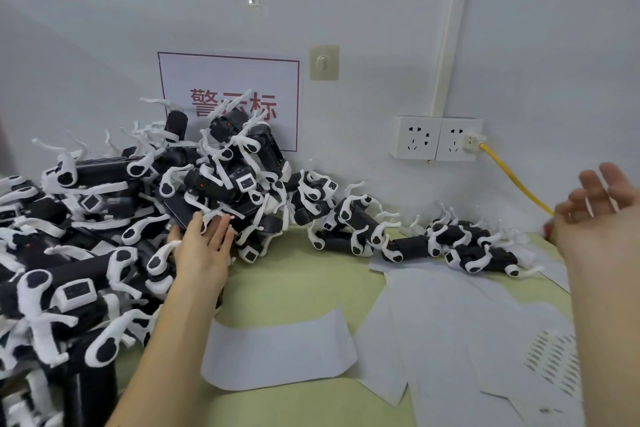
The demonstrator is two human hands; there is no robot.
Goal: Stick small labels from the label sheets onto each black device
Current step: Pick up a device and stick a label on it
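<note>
Dozens of black devices (83,269), each wrapped in white clips and straps, heaped below and left of the red-bordered sign (228,94), with a thinner row (414,246) trailing off below and right of it. Left hand (204,246) laid flat against the heap's near edge directly under the sign, fingers (221,229) straight and close together, tips touching one device but curled round nothing. Right hand (602,204) raised far right of the sign, palm up, fingers loosely spread and gripping nothing; pale slivers across two of them, possibly peeled labels, too small to tell. Label sheets (450,315) scattered on the green surface (304,274) below and right of the sign, one (550,364) showing rows of emptied slots. Likely step: picking the next device from the heap. Better to close on a body at the loose edge than to tug a strap, given tangled clips and a steep slope ready to slide. Lift clear, turn a bare black face upward, then press the label down flat from one end, setting finished pieces in the row, apart from the heap.
</note>
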